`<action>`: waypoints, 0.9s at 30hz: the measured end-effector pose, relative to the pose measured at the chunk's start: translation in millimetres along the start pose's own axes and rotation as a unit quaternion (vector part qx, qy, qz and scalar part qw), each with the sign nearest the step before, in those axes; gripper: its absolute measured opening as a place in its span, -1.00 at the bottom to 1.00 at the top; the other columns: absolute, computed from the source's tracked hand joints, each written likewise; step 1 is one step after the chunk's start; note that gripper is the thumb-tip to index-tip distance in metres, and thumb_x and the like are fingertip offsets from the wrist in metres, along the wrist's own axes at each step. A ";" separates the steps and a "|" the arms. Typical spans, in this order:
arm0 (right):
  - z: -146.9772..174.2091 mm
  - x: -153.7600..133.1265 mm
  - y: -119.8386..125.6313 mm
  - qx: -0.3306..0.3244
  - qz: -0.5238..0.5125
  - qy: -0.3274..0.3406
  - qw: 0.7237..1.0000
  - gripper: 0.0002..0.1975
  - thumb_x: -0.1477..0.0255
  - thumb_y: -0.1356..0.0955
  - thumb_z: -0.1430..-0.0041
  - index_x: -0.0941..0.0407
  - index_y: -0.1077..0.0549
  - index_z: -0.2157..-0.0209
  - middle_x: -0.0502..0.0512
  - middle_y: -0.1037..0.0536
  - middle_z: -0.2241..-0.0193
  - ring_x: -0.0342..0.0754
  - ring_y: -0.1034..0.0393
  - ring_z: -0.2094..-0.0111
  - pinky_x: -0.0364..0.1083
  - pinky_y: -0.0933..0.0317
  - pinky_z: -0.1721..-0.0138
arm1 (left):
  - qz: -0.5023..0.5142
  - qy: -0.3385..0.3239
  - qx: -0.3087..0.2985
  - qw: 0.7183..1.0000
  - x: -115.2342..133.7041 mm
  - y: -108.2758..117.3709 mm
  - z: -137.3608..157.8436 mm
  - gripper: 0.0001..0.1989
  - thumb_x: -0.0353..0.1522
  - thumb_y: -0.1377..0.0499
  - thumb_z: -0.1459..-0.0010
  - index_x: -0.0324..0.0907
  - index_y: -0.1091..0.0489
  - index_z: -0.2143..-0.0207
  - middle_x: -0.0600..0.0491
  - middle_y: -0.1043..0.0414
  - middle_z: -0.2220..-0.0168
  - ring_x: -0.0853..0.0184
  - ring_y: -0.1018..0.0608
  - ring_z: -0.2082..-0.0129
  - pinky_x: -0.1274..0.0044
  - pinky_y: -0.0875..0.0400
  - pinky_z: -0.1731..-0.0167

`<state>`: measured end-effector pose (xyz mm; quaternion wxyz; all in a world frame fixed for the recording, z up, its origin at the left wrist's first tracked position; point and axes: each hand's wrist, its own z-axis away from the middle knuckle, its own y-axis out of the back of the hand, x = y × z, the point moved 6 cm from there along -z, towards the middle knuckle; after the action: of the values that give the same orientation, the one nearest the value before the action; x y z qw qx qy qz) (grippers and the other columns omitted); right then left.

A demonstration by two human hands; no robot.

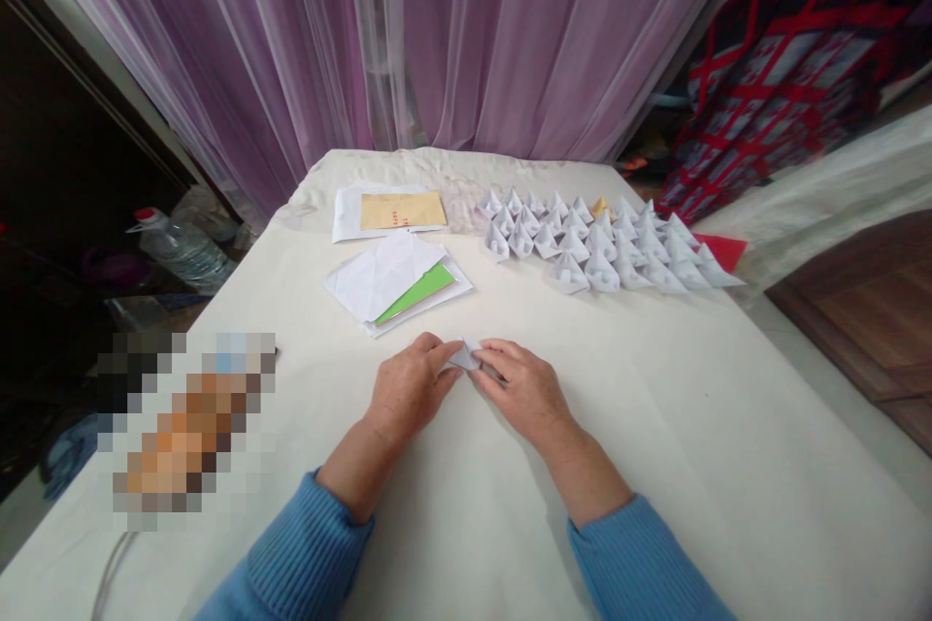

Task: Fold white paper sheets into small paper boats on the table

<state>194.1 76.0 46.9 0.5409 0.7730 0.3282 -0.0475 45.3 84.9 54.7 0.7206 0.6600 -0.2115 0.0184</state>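
Between my two hands is a small piece of folded white paper [466, 356], held just above or on the cloth-covered table [655, 446]. My left hand [414, 376] pinches its left side between thumb and fingers. On the right side, my right hand [522, 386] grips it the same way, fingertips close to the left ones. Part of the paper is hidden under the fingers. Several folded white paper boats [601, 270] stand in rows at the back right, and one yellow boat [601, 208] is among them.
White sheets [379, 277] with a green card [416, 294] lie beyond my left hand. Behind them, a tan envelope [403, 211] rests on white paper. A red piece [722, 250] shows beside the boats. At left are a blurred-out object [189, 427] with a cable and a water bottle [179, 247] off the table.
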 end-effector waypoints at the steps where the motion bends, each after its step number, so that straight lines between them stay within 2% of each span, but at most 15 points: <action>1: -0.1 0.4 -0.1 0.000 -0.006 -0.005 1.000 -0.79 0.48 -0.38 -0.14 0.04 -0.55 0.17 0.09 -0.58 0.12 -0.07 -0.50 0.18 -0.13 -0.35 0.12 | -0.007 0.001 0.001 1.000 0.8 -0.1 0.4 -0.61 -0.25 -0.12 -0.26 0.09 -0.31 -0.14 0.06 -0.43 0.02 0.30 -0.57 0.19 0.55 -0.43 0.28; 6: 1.4 -1.5 1.6 -0.016 -0.019 -0.023 0.999 -0.78 0.44 -0.40 -0.12 0.01 -0.54 0.16 0.06 -0.56 0.15 -0.08 -0.49 0.19 -0.15 -0.34 0.12 | -0.006 0.013 0.015 1.000 1.4 0.5 2.0 -0.55 -0.23 -0.15 -0.23 0.08 -0.27 -0.17 0.06 -0.41 -0.03 0.27 -0.56 0.13 0.53 -0.45 0.25; 14: 0.2 -1.1 4.0 -0.027 -0.021 -0.006 0.999 -0.78 0.51 -0.37 -0.15 0.03 -0.55 0.16 0.05 -0.56 0.18 -0.10 -0.49 0.24 -0.17 -0.34 0.20 | 0.015 0.008 0.026 1.000 -0.6 2.9 1.4 -0.64 -0.23 -0.13 -0.25 0.06 -0.35 -0.10 0.09 -0.46 0.03 0.28 -0.57 0.16 0.54 -0.43 0.28; 19: -0.6 -0.5 2.9 -0.013 0.000 0.021 1.000 -0.77 0.53 -0.31 -0.22 0.05 -0.53 0.12 0.07 -0.58 0.20 -0.10 -0.49 0.24 -0.17 -0.31 0.15 | 0.013 0.006 0.041 0.999 0.8 2.2 1.2 -0.68 -0.19 -0.09 -0.27 0.04 -0.37 -0.06 0.09 -0.49 0.07 0.28 -0.58 0.17 0.54 -0.41 0.29; 27: -1.4 -10.8 5.1 0.026 0.048 0.018 0.998 -0.73 0.53 -0.32 -0.20 0.06 -0.51 0.08 0.04 -0.56 0.27 -0.13 -0.46 0.33 -0.20 -0.25 0.31 | 0.003 0.048 0.040 0.998 1.0 -0.9 0.2 -0.58 -0.29 -0.10 -0.26 0.03 -0.27 -0.17 0.08 -0.54 0.12 0.26 -0.58 0.14 0.51 -0.43 0.23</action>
<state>188.1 71.2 56.3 0.5162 0.8025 0.2988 -0.0163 46.4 84.4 54.1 0.7028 0.6860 -0.1782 0.0606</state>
